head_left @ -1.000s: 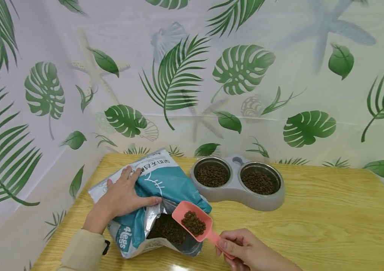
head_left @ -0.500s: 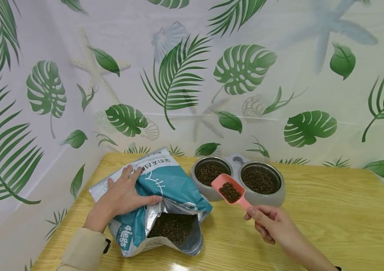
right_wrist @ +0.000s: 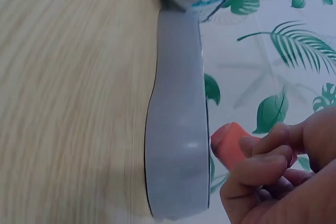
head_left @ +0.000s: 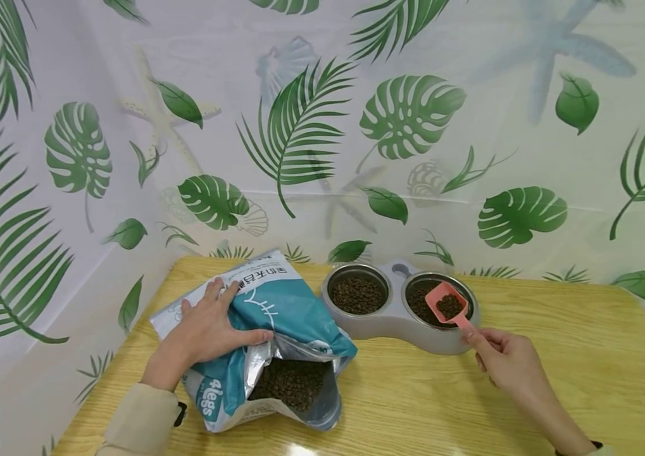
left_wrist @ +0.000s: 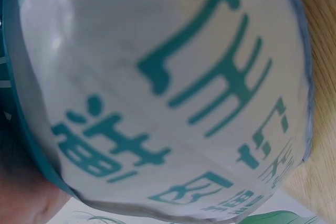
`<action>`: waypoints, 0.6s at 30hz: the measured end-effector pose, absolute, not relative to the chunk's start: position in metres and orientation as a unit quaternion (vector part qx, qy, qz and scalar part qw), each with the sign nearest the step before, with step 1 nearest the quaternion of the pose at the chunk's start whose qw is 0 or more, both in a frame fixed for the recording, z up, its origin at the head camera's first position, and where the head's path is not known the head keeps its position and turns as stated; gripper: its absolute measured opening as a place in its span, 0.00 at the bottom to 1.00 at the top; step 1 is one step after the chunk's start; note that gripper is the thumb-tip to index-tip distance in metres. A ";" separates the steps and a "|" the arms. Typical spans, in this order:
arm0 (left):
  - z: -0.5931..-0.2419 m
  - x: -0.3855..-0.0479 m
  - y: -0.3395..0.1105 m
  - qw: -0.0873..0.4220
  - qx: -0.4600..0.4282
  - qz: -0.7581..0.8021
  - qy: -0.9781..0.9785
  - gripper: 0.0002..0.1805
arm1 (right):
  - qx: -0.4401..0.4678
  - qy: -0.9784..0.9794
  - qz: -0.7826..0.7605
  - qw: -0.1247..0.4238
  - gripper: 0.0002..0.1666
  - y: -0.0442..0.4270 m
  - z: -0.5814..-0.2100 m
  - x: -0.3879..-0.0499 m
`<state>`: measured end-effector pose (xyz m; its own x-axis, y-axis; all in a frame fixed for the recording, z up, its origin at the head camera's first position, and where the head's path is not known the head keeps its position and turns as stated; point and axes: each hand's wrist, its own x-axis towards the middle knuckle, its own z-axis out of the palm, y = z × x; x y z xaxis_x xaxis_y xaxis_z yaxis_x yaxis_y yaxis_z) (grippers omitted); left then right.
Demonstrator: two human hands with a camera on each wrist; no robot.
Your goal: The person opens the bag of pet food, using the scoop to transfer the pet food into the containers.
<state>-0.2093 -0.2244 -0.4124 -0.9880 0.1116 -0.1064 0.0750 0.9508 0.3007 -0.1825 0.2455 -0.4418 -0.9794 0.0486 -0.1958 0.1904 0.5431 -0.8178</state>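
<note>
My right hand grips the handle of a pink scoop, its pan loaded with brown kibble. The scoop hangs over the right bowl of a grey double pet feeder; in the right wrist view its pink back shows above the feeder's rim. Both metal bowls hold kibble. On the left, a teal and white pet food bag lies on its side, mouth open towards me, with kibble inside. My left hand rests on top of it, fingers spread. Bag print fills the left wrist view.
The feeder stands near the back of a wooden table, beside the bag's right edge. Behind the table hangs a white cloth printed with leaves, which also covers the left side.
My right hand has carried the loaded scoop from the bag's mouth, rightwards and away from me, to above the right bowl. The left hand and the bag have stayed put.
</note>
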 end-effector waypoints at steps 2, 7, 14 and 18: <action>-0.412 -0.209 -0.225 0.063 0.047 0.151 0.985 0.71 | 0.055 0.904 -0.422 0.046 0.36 0.249 -0.444 -0.185; -0.412 -0.209 -0.224 0.065 0.047 0.150 0.985 0.71 | 0.027 0.943 -0.330 -0.015 0.30 0.254 -0.449 -0.192; -0.412 -0.209 -0.225 0.057 0.049 0.148 0.986 0.70 | -0.029 0.960 -0.261 -0.097 0.28 0.251 -0.456 -0.202; -0.412 -0.209 -0.225 0.059 0.049 0.149 0.986 0.70 | -0.056 0.958 -0.251 -0.129 0.24 0.246 -0.461 -0.204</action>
